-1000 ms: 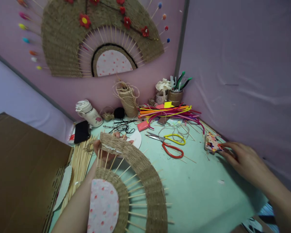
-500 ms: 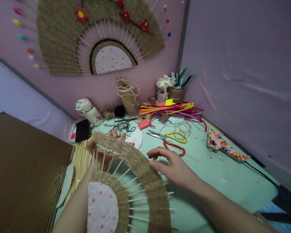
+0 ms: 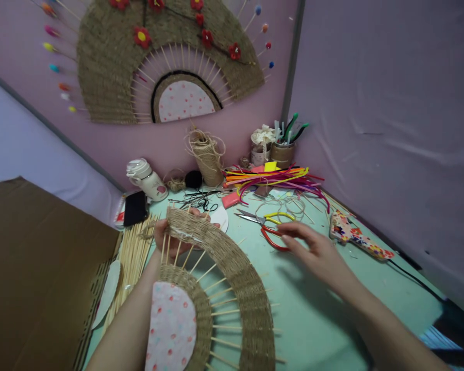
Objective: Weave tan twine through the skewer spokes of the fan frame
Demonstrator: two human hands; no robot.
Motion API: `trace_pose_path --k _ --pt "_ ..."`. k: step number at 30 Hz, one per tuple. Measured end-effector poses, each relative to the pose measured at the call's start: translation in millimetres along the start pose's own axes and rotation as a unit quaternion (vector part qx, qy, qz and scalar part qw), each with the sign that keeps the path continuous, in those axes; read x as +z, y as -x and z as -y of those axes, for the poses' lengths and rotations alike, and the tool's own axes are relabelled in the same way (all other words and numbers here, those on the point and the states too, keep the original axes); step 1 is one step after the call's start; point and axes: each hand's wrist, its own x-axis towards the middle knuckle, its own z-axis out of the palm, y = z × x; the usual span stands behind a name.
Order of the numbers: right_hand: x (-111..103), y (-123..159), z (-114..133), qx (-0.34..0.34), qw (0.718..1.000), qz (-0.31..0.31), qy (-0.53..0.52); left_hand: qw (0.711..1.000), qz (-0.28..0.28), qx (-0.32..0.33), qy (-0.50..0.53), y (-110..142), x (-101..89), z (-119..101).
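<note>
"Right hand [image 3: 317, 251] has swung off the outer rim of the woven fan [image 3: 206, 309] and over to the scissors [image 3: 262, 220]."

"Touching them, do you think?"

"Hard to swear to it from where I stand — the fingertips come across the red loop, but I can't tell whether they press on it. Thumb and forefinger are parted, with nothing I can see pinched between them."

"And how do the scissors lie?"

"Flat on the table [image 3: 313, 330], ahead of that hand and a little to its left. Their length runs roughly crosswise: loops toward the hand, blades pointing left, slightly apart. Red loop nearer the person, yellow one just beyond."

"So the right is the nearer hand?"

"By a good way. The left hand [image 3: 174, 247] is past the blade tips and busy — it clasps the top end of the fan's outer band, thumb by the edge, fingers showing along the far rim, near a white disc [image 3: 221, 219]."

"What about that flower-patterned tool [image 3: 342, 226]?"

"Off to the right, apart from both hands."
</note>
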Motion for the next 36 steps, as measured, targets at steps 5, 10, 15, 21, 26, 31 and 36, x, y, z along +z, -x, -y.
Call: trace_pose_path --k 5,10,15,21,26,31,36 --pt "-74.0 14.0 -69.0 -0.032 0.934 -0.125 0.333 0.998 0.014 -0.045 0.051 -3.8 -2.7 -2.2" --pt "-114.1 34.0 -94.9 0.035 0.882 -0.087 0.461 0.991 -0.062 -0.117 0.032 -8.5 4.1 -6.5" --pt "-118.6 34.7 -91.2 0.096 0.872 -0.048 0.478 0.980 -0.111 -0.167 0.015 -14.1 7.7 -10.7" --pt "-112.7 18.8 -91.5 0.130 0.879 -0.009 0.459 0.974 -0.128 -0.185 0.041 -16.2 -3.9 -7.2" --pt "-113.3 16.7 -95.9 0.124 0.892 0.007 0.434 0.975 -0.132 -0.173 0.034 -14.1 1.8 -8.1" --pt "-122.6 33.2 -81.4 0.095 0.935 -0.037 0.340 0.982 -0.113 -0.147 0.022 -11.3 12.6 -10.9" --pt "-120.8 42.4 -39.2 0.169 0.963 -0.014 0.208 0.989 -0.056 -0.134 0.040 -8.2 7.4 -10.1"
